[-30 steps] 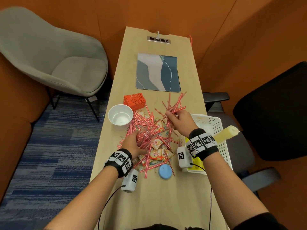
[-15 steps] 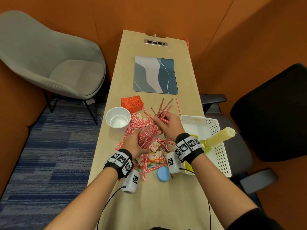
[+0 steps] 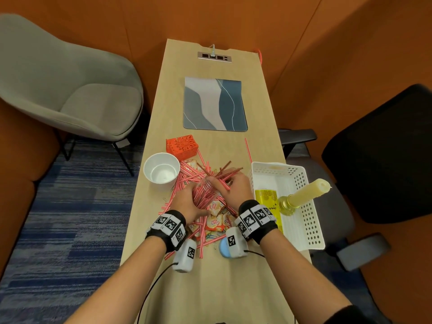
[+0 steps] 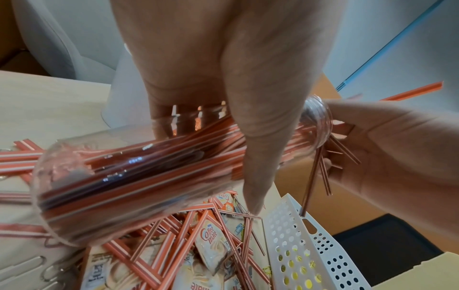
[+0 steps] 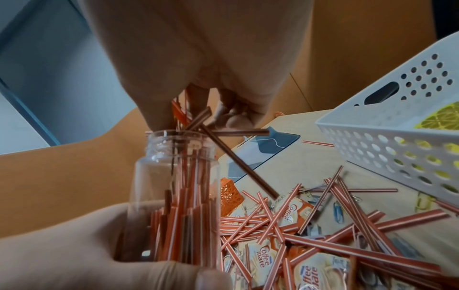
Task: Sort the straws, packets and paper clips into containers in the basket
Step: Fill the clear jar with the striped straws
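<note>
My left hand grips a clear plastic jar tilted over the pile, its mouth pointing away from me. The jar is partly filled with red-and-white straws. My right hand pinches a bunch of straws at the jar's mouth, some of them splayed out sideways. Loose straws, Coffee mate packets and paper clips lie mixed on the table under both hands. The white perforated basket stands to the right.
In the basket lie a yellow packet and a candle on a gold holder. A white cup and a small orange basket stand left of the pile. A blue lid lies near my right wrist. One straw lies apart.
My right hand has carried a bunch of straws from the far side of the pile back and left to the jar's mouth. The left hand has kept its hold on the jar.
</note>
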Motion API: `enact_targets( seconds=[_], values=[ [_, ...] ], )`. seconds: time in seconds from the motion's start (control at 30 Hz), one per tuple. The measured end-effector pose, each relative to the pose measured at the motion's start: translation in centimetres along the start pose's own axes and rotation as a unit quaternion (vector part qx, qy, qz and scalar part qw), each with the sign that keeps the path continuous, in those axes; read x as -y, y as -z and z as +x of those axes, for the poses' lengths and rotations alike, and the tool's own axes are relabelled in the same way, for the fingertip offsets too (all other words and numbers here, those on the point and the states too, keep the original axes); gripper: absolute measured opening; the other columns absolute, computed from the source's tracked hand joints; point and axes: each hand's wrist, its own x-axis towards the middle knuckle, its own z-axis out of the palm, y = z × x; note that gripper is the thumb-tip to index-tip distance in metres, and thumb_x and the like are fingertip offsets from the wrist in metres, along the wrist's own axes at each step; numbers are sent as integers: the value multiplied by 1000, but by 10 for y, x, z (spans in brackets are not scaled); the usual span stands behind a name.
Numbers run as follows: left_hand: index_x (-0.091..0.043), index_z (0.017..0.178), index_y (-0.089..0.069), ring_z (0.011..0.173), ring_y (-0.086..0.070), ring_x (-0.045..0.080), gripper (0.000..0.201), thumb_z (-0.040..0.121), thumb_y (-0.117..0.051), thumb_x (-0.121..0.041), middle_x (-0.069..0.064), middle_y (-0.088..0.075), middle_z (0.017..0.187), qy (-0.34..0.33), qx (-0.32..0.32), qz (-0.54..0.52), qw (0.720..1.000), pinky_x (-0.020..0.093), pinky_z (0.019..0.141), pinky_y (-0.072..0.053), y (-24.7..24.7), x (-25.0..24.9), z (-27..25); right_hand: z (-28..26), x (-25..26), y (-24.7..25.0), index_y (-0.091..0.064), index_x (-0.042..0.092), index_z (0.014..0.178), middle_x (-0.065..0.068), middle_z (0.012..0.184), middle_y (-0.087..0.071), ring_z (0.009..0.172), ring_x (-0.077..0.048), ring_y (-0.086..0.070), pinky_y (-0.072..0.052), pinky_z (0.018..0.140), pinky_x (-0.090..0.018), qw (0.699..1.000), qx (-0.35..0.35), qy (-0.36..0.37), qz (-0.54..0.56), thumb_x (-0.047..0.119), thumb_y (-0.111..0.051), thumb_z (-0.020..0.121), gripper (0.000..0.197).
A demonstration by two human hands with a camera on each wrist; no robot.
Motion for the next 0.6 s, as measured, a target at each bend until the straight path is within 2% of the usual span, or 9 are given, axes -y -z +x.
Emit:
enact_targets(
  seconds=[0.1, 0.13, 0.2, 0.27, 0.3, 0.37, 0.43, 0.53, 0.6],
  values=[
    [-18, 138, -51, 112, -66, 22, 95, 57, -99, -24, 1, -68, 123, -3, 1, 4, 1000, 36, 98, -51, 1, 1, 4, 4, -6, 1, -72, 11, 86, 6, 78, -71, 72, -7, -67, -54, 67, -23, 999, 12, -30, 42, 42, -77, 79, 33],
    [-17, 139, -50, 112, -65, 22, 96, 57, -99, -25, 2, -68, 123, -4, 2, 8, 1000, 35, 99, -51, 2, 1, 5, 5, -6, 2, -73, 11, 88, 3, 81, -72, 75, -8, -68, -54, 68, -22, 998, 25, -31, 57, 37, -79, 79, 28],
    [-17, 141, -49, 113, -64, 22, 98, 57, -99, -26, 2, -67, 125, -5, 4, 15, 1000, 33, 99, -48, 3, 2, 7, 7, -2, 8, -74, 8, 91, 1, 86, -73, 75, -1, -69, -52, 68, -15, 992, 52, -29, 111, 24, -81, 79, 22],
    [-16, 140, -50, 114, -63, 22, 98, 57, -99, -28, 2, -67, 126, -5, 4, 17, 1000, 32, 99, -48, 5, 3, 9, 11, -1, 14, -74, 7, 92, 2, 90, -72, 77, 4, -67, -50, 68, -10, 989, 71, -29, 127, 20, -82, 78, 20],
    [-17, 140, -50, 114, -63, 22, 97, 57, -99, -29, 2, -67, 126, -6, 4, 21, 1000, 34, 100, -48, 6, 3, 9, 13, -1, 16, -73, 12, 90, 1, 93, -72, 79, 2, -67, -51, 69, -11, 990, 78, -29, 114, 22, -82, 78, 18],
    [-16, 138, -51, 114, -63, 22, 97, 56, -99, -33, 2, -67, 126, -10, 5, 36, 999, 37, 101, -49, 8, 3, 11, 17, -2, 18, -66, 26, 82, -3, 97, -70, 84, -10, -69, -55, 73, -22, 994, 79, -27, 75, 27, -80, 80, 15],
    [-17, 137, -52, 114, -64, 22, 96, 55, -99, -34, 1, -68, 125, -16, 5, 45, 999, 39, 102, -49, 9, 2, 13, 19, -1, 16, -64, 26, 78, -2, 92, -69, 78, -13, -67, -54, 71, -23, 997, 73, -5, 24, 27, -79, 81, 15],
    [-18, 133, -55, 111, -65, 21, 89, 57, -98, -29, 0, -69, 121, -29, 0, 51, 998, 38, 101, -50, 10, 1, 14, 21, 6, 16, -75, 14, 88, 4, 79, -71, 69, -6, -66, -52, 64, -17, 997, 75, 0, 2, 28, -79, 81, 16],
    [-19, 132, -55, 111, -65, 20, 87, 57, -98, -28, -1, -69, 121, -35, 0, 50, 998, 37, 101, -50, 10, 1, 15, 26, 5, 21, -76, 14, 91, 2, 77, -73, 68, -10, -69, -58, 67, -24, 994, 101, -24, 16, 31, -78, 82, 20]
  ],
)
